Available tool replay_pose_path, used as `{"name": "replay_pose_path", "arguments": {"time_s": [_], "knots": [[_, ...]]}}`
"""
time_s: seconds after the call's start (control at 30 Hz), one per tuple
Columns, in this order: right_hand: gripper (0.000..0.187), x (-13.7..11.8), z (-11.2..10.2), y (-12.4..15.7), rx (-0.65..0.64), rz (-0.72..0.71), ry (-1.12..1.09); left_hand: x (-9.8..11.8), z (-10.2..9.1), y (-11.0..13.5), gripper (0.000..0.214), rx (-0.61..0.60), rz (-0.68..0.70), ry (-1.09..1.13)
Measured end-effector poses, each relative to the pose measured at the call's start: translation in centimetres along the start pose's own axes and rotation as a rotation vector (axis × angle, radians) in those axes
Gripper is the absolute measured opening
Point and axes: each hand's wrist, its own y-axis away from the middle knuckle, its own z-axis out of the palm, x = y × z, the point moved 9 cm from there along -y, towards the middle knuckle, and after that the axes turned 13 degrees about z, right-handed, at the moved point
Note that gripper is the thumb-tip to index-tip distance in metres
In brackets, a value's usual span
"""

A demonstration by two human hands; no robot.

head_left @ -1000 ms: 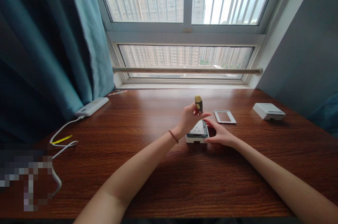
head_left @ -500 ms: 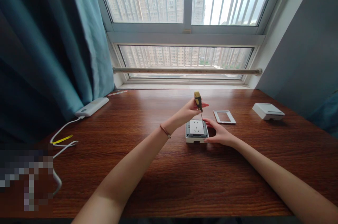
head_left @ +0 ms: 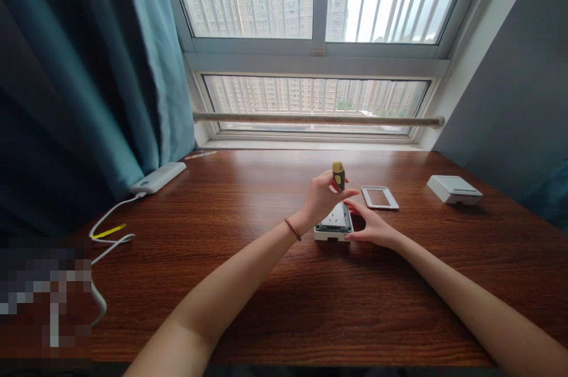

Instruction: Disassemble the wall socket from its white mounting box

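Note:
A screwdriver (head_left: 338, 176) with a yellow and black handle stands nearly upright in my left hand (head_left: 323, 195), handle up. Its tip is hidden behind that hand, above the far part of a wall socket (head_left: 335, 218). The socket has a white face with slots and a dark grey frame, and sits on a white box (head_left: 331, 235). From the right, my right hand (head_left: 371, 228) grips the box, thumb at the near corner and fingers at the far side. A white rectangular cover frame (head_left: 394, 202) lies just beyond the right hand.
Another white box (head_left: 455, 189) sits at the table's right. At the left, a white power bank (head_left: 158, 178) with a white cable (head_left: 106, 209) lies by the blue curtain (head_left: 164, 99). A yellow strip (head_left: 109, 231) is beside the cable. The window bar (head_left: 319, 119) runs behind the wooden table (head_left: 248, 318).
My left hand has rolled over and come lower across the socket, covering its far part. The screwdriver's shaft, visible before, is now hidden. The right hand keeps its hold on the box.

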Motion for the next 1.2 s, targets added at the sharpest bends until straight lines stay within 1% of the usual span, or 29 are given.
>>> {"name": "replay_pose_path", "arguments": {"time_s": [0.1, 0.2, 0.27, 0.37, 0.43, 0.53, 0.6, 0.67, 0.8, 0.9, 0.97, 1.07, 1.13, 1.2], "knots": [[0.089, 0.0, -0.1, 0.1, 0.01, -0.002, 0.003, -0.8, 0.7, -0.1, 0.032, -0.026, -0.07, 0.161], [0.089, -0.1, -0.1, 0.1, -0.001, -0.011, 0.001, -1.6, 1.6, 0.0, 0.032, -0.109, -0.176, 0.368], [0.089, -0.1, 0.0, 0.1, -0.014, -0.012, -0.008, -1.5, 2.0, 0.0, 0.035, -0.18, -0.22, 0.514], [0.088, -0.1, 0.0, 0.0, -0.013, -0.016, -0.013, -1.2, 2.2, 0.0, 0.037, -0.233, -0.228, 0.658], [0.088, 0.0, 0.0, 0.0, -0.011, -0.017, -0.016, -1.0, 2.1, -0.1, 0.036, -0.254, -0.196, 0.651], [0.088, 0.2, 0.0, -0.1, -0.015, -0.014, -0.024, -0.6, 2.3, -0.2, 0.031, -0.296, -0.105, 0.583], [0.088, 0.2, 0.0, -0.1, -0.017, -0.018, -0.026, -0.4, 2.3, -0.3, 0.028, -0.291, -0.052, 0.552], [0.088, 0.1, 0.0, -0.1, -0.013, -0.02, -0.024, -0.8, 1.9, -0.3, 0.028, -0.241, -0.044, 0.516], [0.089, 0.0, -0.1, 0.0, -0.006, -0.016, -0.011, -2.3, 0.5, 0.0, 0.035, -0.066, -0.076, 0.334], [0.089, -0.1, -0.1, 0.1, -0.003, -0.02, -0.003, -2.4, 0.3, 0.4, 0.032, -0.01, -0.044, 0.213], [0.088, -0.2, -0.1, 0.1, 0.001, -0.029, -0.009, -2.3, 0.9, 0.6, 0.029, -0.011, -0.029, 0.231], [0.088, -0.2, -0.1, 0.1, 0.002, -0.042, -0.017, -2.1, 1.8, 0.6, 0.033, -0.026, -0.066, 0.388], [0.088, -0.2, -0.1, 0.1, 0.001, -0.04, -0.015, -1.9, 2.1, 0.3, 0.036, -0.046, -0.1, 0.491], [0.088, -0.1, -0.1, 0.1, -0.002, -0.032, -0.014, -1.2, 2.0, -0.1, 0.035, -0.093, -0.113, 0.551]]}}
